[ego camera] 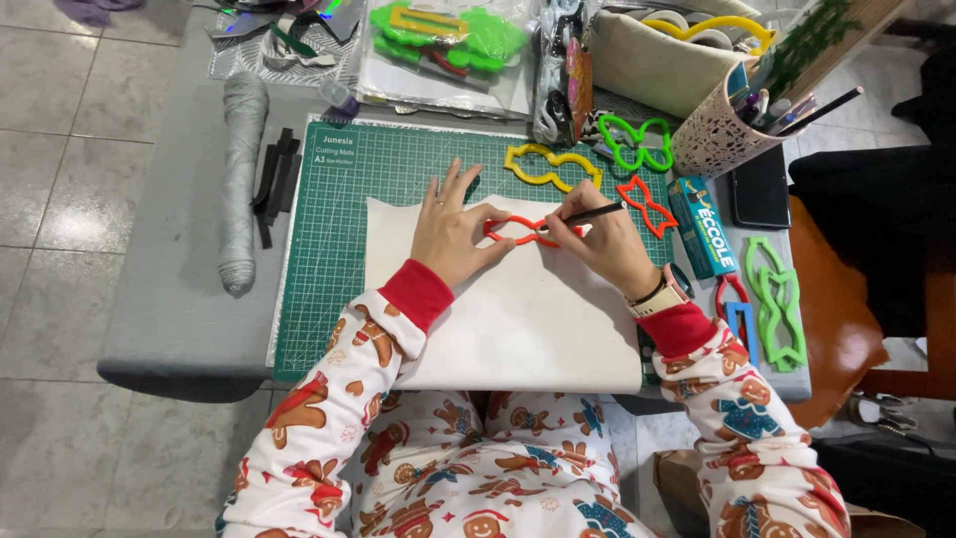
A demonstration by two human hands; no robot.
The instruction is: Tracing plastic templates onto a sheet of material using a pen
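Observation:
A white sheet [518, 319] lies on a green cutting mat [329, 229]. On the sheet's far edge rests a red bow-shaped stencil [518, 231]. My left hand [453, 231] lies flat with fingers spread, pressing the stencil's left side down. My right hand [602, 244] grips a black pencil [588, 214], its tip at the stencil's right inner edge.
Yellow [551, 164], green [637, 142] and another red stencil [645, 204] lie beyond the sheet. A glue box [702, 227], a dark phone [760, 187], a pencil holder [719, 130], scissors [734, 299] and green stencils [777, 304] crowd the right. A grey roll [242, 179] and black strips [277, 179] lie left.

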